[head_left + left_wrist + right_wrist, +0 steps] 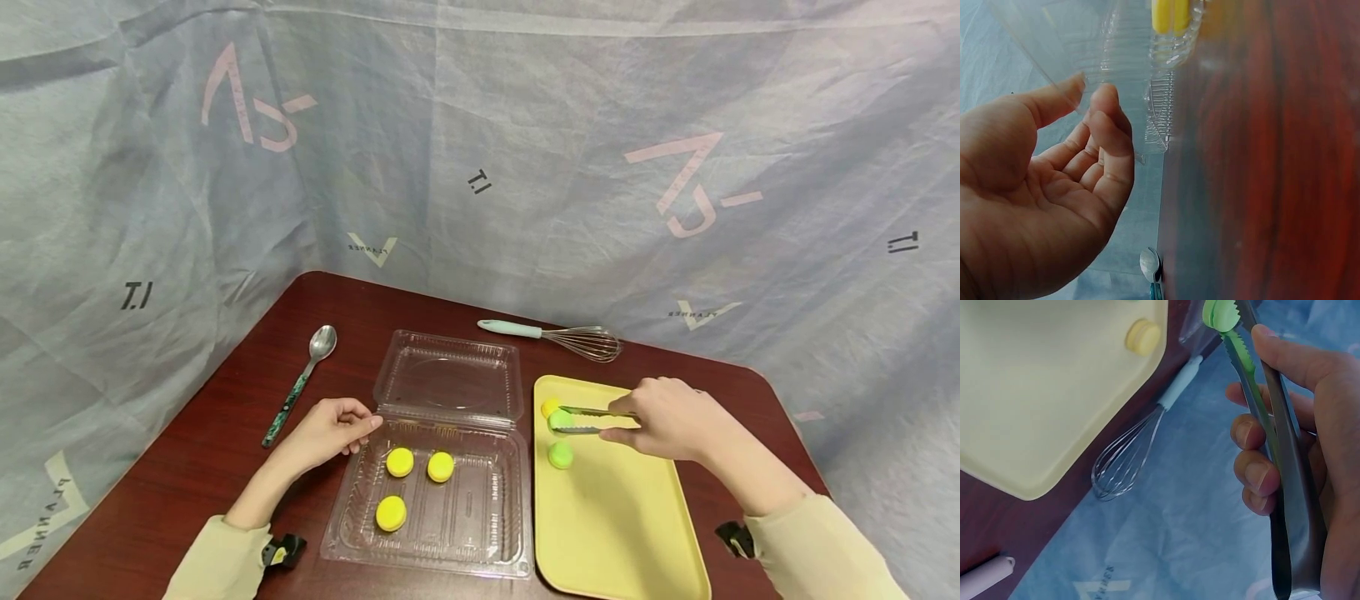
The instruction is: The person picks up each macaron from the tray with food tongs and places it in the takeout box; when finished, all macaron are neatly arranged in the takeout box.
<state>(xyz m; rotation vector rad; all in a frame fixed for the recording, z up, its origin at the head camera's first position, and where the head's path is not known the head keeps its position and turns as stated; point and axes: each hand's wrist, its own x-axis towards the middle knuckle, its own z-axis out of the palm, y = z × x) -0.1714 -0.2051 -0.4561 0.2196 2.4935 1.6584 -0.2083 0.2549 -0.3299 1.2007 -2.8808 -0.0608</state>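
Observation:
My right hand (pixel 670 417) grips metal tongs (pixel 1291 487) above the yellow tray (pixel 622 517). A green macaron (pixel 1221 315) sits between the toothed tong tips. Close by on the tray are a yellow macaron (pixel 1143 337) and another green macaron (pixel 560 455). To the left lies a clear plastic container (pixel 472 562), its lid (pixel 450 379) folded back. Three yellow macarons (pixel 391 513) rest in its base. At the base's left rim, near the hinge, my left hand (pixel 330 433) pinches the thin plastic edge between thumb and index finger (pixel 1110 131).
A spoon (pixel 294 396) with a dark green patterned handle lies left of the container. Behind the tray is a whisk (pixel 577 338) with a pale blue handle. A pale pinkish handle (pixel 985 578) shows in the right wrist view. Grey printed cloth (pixel 480 150) hangs around the table.

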